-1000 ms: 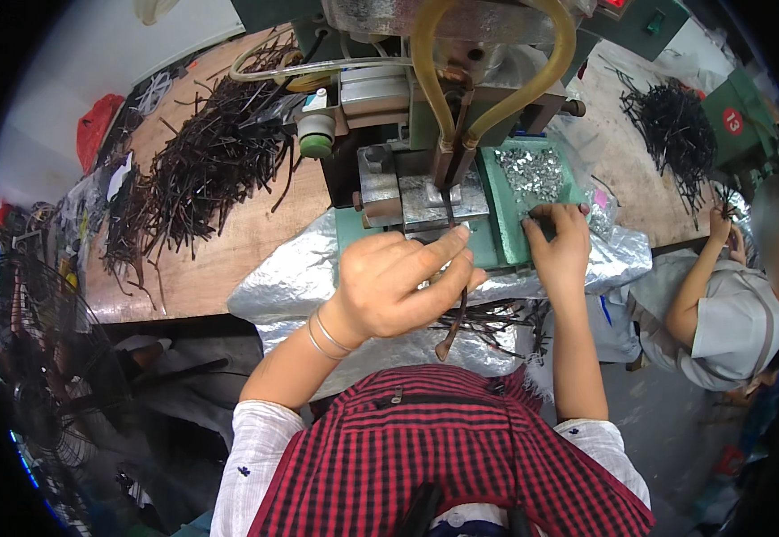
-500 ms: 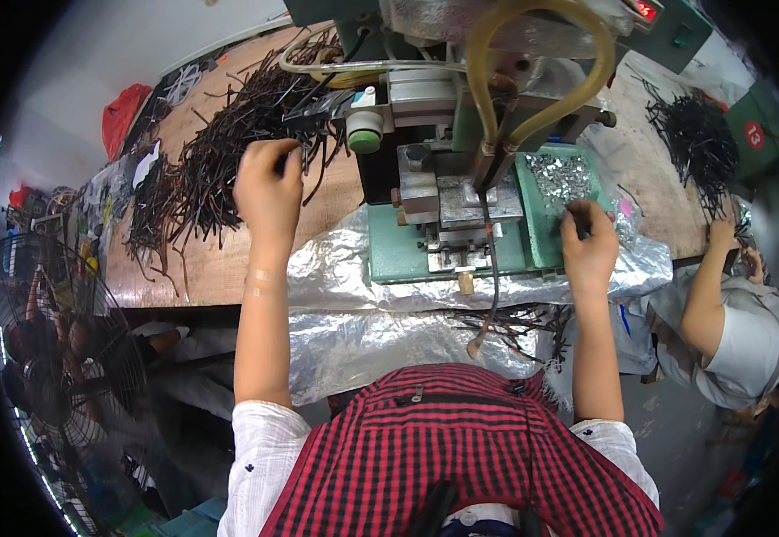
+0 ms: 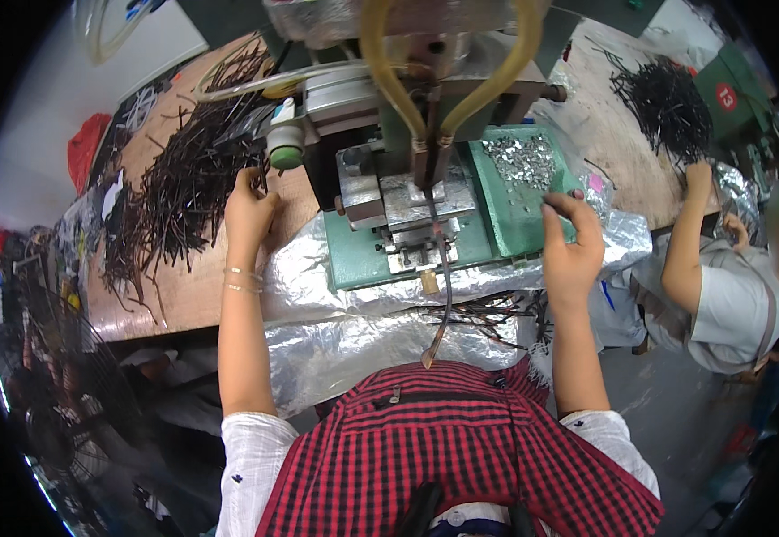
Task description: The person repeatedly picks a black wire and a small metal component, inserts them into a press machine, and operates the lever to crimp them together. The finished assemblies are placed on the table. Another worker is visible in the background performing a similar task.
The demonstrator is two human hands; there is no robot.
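My left hand [image 3: 248, 217] is at the near right edge of a large heap of black wires [image 3: 179, 183], its fingers curled round a dark wire end. Over the green tray [image 3: 515, 234] is my right hand [image 3: 574, 251], thumb and forefinger tips nearly together; whatever may be between them is too small to tell. Small shiny metal bits [image 3: 519, 159] lie in the tray's far part. Between my hands stands a green bench press [image 3: 380, 192] with a metal block at its front. A dark cable [image 3: 443, 286] hangs from its middle toward my apron.
Silvery sheeting [image 3: 318, 345] covers the table's front edge, with several wires [image 3: 492, 318] lying on it. A green-capped knob [image 3: 286, 154] sticks out left of the press. Yellowish hoses [image 3: 488, 85] loop above. At right, a co-worker's arm [image 3: 689, 224] reaches another wire pile [image 3: 663, 107].
The view has shifted, so the press sits further left. My left hand has come down beside the heap's edge. My right thumb and forefinger have drawn closer together over the tray.
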